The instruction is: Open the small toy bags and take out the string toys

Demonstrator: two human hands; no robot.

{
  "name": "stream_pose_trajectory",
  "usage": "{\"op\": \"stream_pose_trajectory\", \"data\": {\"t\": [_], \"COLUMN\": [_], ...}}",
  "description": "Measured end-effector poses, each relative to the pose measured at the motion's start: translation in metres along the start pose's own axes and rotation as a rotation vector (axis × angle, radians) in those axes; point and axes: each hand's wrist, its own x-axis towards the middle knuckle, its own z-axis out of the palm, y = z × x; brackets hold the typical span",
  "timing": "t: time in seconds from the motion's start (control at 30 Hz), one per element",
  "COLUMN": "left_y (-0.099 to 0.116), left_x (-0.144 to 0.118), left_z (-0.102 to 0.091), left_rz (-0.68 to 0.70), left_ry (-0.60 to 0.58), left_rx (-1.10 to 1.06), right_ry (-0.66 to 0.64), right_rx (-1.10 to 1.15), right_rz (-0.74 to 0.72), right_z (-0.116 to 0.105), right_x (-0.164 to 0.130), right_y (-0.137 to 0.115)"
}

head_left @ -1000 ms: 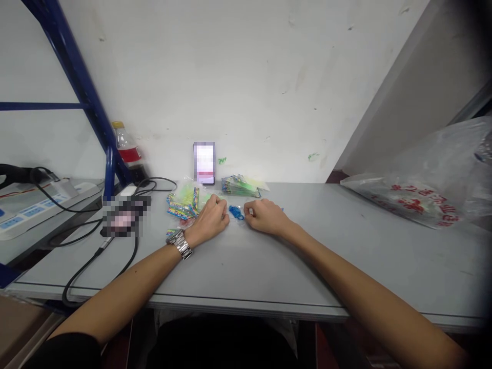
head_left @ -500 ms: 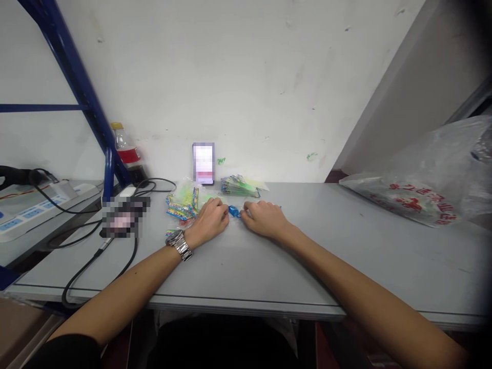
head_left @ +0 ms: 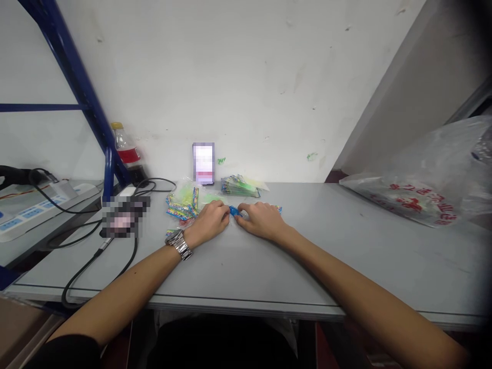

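Note:
Both my hands rest on the grey table (head_left: pixel 269 266), fingertips nearly meeting. My left hand (head_left: pixel 209 221), with a metal watch on the wrist, and my right hand (head_left: pixel 259 219) pinch a small blue item (head_left: pixel 232 209) between them. What the blue item is stays too small to tell. Just left of my left hand lies a pile of colourful small packets (head_left: pixel 182 201) in clear wrapping. A second stack of such packets (head_left: pixel 240 185) sits beyond my hands near the wall.
A phone (head_left: pixel 203 163) leans upright against the wall. A drink bottle (head_left: pixel 125 146) stands by a blue rack post (head_left: pixel 82 92). Black cables (head_left: pixel 100 251) and a power strip (head_left: pixel 26 212) lie at left. A large plastic bag (head_left: pixel 426 189) fills the right side.
My right hand has slid left toward my left hand. The gap has closed, and the blue item is now mostly covered by the fingertips.

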Motion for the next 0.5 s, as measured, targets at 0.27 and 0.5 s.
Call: {"op": "stream_pose_trajectory", "data": {"t": [0.27, 0.5], "left_y": [0.000, -0.001], "left_x": [0.000, 0.000], "left_z": [0.001, 0.002], "left_rz": [0.030, 0.054], "left_ry": [0.010, 0.014], "left_rx": [-0.002, -0.029], "right_ry": [0.091, 0.334], "right_rx": [0.116, 0.469], "right_rz": [0.104, 0.203], "right_z": [-0.004, -0.008], "right_x": [0.003, 0.008], "right_y": [0.004, 0.015]}}
